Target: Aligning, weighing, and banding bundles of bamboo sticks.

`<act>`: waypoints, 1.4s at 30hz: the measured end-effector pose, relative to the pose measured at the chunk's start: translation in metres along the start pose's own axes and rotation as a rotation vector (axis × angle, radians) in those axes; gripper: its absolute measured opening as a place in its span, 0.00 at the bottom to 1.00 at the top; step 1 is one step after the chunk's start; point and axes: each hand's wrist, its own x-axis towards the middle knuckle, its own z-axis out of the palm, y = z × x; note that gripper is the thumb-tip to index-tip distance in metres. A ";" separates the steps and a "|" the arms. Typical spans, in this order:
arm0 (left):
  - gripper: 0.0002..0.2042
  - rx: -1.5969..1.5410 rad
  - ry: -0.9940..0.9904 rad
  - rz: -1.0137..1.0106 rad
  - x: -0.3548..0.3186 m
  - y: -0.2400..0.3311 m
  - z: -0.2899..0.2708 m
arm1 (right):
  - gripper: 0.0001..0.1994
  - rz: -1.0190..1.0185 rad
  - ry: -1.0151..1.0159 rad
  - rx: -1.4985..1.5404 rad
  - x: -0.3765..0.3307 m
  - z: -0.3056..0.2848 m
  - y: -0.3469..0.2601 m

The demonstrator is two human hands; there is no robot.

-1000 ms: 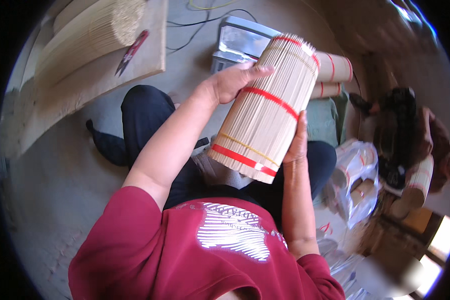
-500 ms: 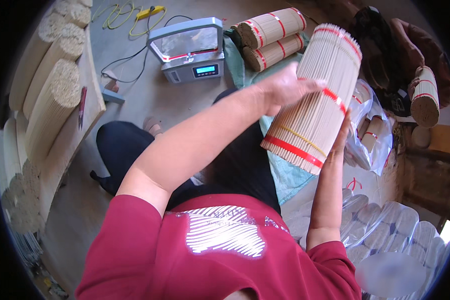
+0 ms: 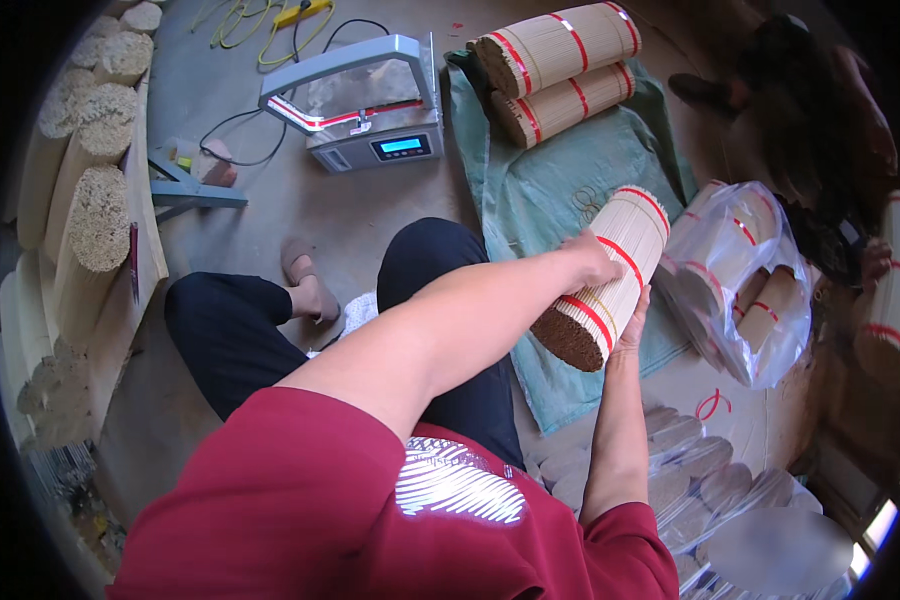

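A bundle of thin sticks [image 3: 620,292], bound with red bands, is held tilted above a green sack [image 3: 535,205]; its upper side is grasped by the left hand [image 3: 594,262], its lower right side by the right hand [image 3: 634,322]; two similar bundles [image 3: 558,52] are laid together at the sack's far end; the sack is flanked by a grey machine [image 3: 355,152] and a clear bag [image 3: 715,345].

Light: mod. bright ctr.; R bkgd. dim, nr. black. Opening [image 3: 882,522], lwr. R edge: blown out. Glare: plastic bag [image 3: 782,300], clear wrap [image 3: 682,490]. Scale display [image 3: 402,147]: lit blue. Stick bundle [image 3: 642,270]: side well lit, lwr. end shaded. Fisheye: black rim; board [image 3: 150,250] edge bends, L. Oval patch [image 3: 782,552], lwr. R: heavily blurred.
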 end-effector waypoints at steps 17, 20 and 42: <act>0.33 0.466 -0.729 -0.164 0.018 -0.037 0.011 | 0.30 0.137 0.327 -0.185 -0.010 -0.106 0.045; 0.29 0.486 -0.838 -0.062 0.003 -0.043 0.034 | 0.28 0.336 0.713 -0.432 -0.031 -0.123 0.051; 0.23 0.233 0.470 1.153 -0.414 -0.079 -0.314 | 0.17 -0.306 0.268 -1.432 -0.078 -0.038 0.036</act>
